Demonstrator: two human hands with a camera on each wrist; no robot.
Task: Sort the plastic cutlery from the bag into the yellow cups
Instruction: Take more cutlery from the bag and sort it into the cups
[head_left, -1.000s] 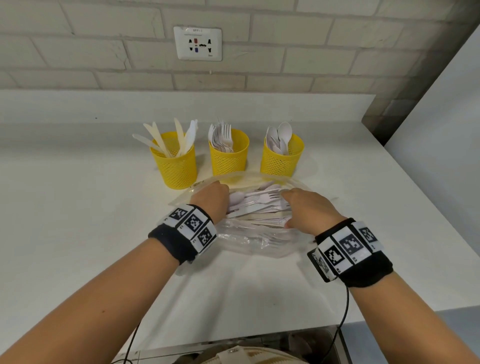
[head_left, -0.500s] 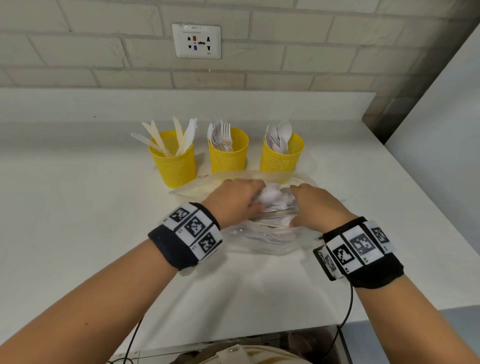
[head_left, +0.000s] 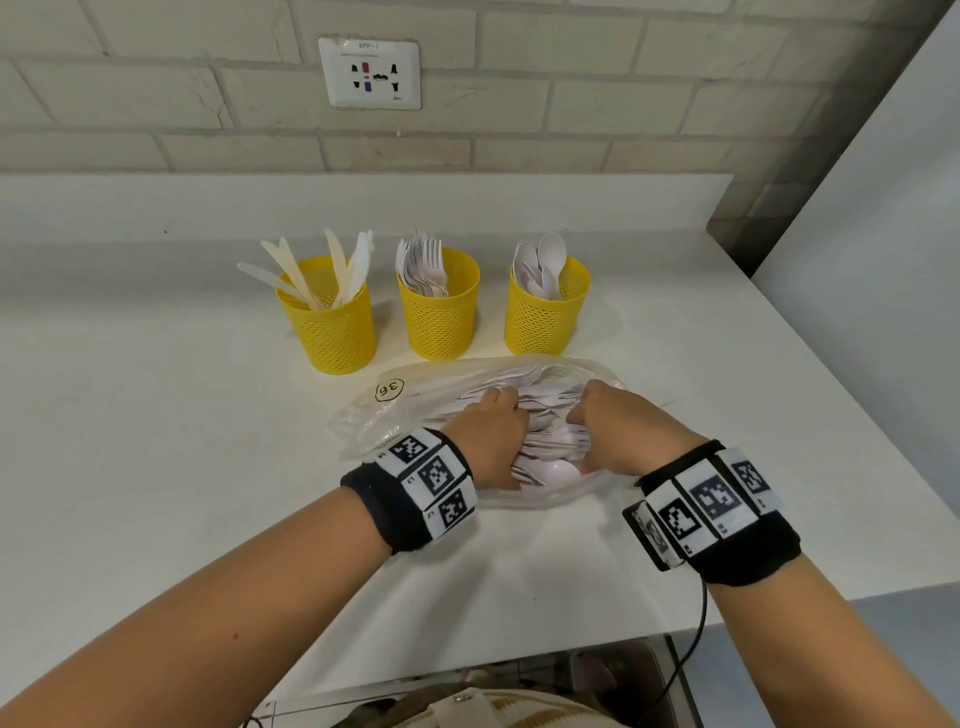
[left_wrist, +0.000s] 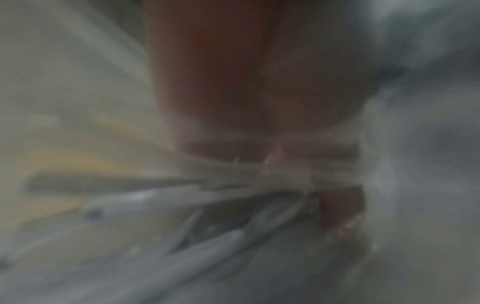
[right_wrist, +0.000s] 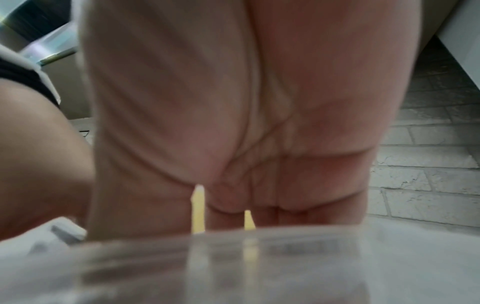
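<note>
Part of the sorting is judged done: 3 yellow mesh cups stand in a row on the white counter (head_left: 156, 441), each already loaded. In the left cup (head_left: 332, 332) about 6 knives (head_left: 343, 270) can be counted; the middle cup (head_left: 440, 317) holds a tight bunch of forks (head_left: 423, 262), too packed to count; in the right cup (head_left: 546, 317) roughly 5 spoons (head_left: 543, 262) are seen.

More is left: 1 clear plastic bag (head_left: 415, 400) lies just in front of the cups, and a heap of white cutlery (head_left: 545, 447) is seen in it, uncounted.

The left hand (head_left: 491, 441) is curled down into the heap, and several pieces are seen gripped in the blurred left wrist view. The right hand (head_left: 618, 428) is also bent into the bag; what it grasps cannot be told.
</note>
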